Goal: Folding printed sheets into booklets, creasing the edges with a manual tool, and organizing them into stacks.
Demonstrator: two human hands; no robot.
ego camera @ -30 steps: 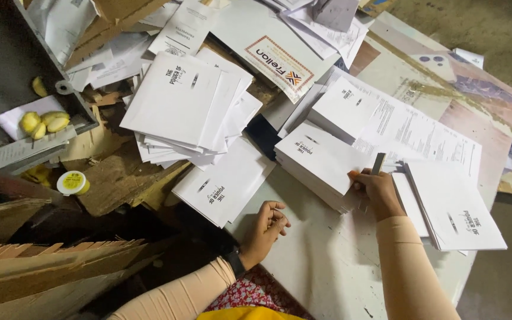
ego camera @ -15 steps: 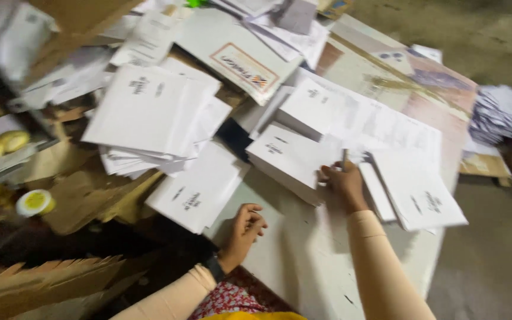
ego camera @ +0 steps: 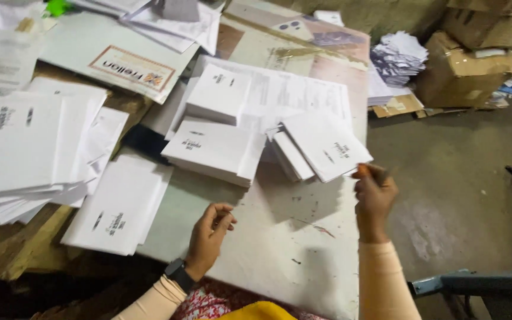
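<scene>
Fingers of the right hand point(ego camera: 374, 198) are curled shut around a thin pen-like stick point(ego camera: 373, 173), blurred so its kind is hard to tell, held just past the table's point(ego camera: 280, 237) right edge. Just beside it, a small stack of white booklets point(ego camera: 321, 145) lies at that edge, one corner overhanging. The left hand point(ego camera: 208, 237) rests near the front edge on bare tabletop, fingers loosely bent, holding nothing; a dark watch point(ego camera: 179, 274) sits on its wrist. A thicker white stack point(ego camera: 214, 151) lies beyond it, mid-table. Cardboard boxes point(ego camera: 463, 68) stand on the floor, well apart.
</scene>
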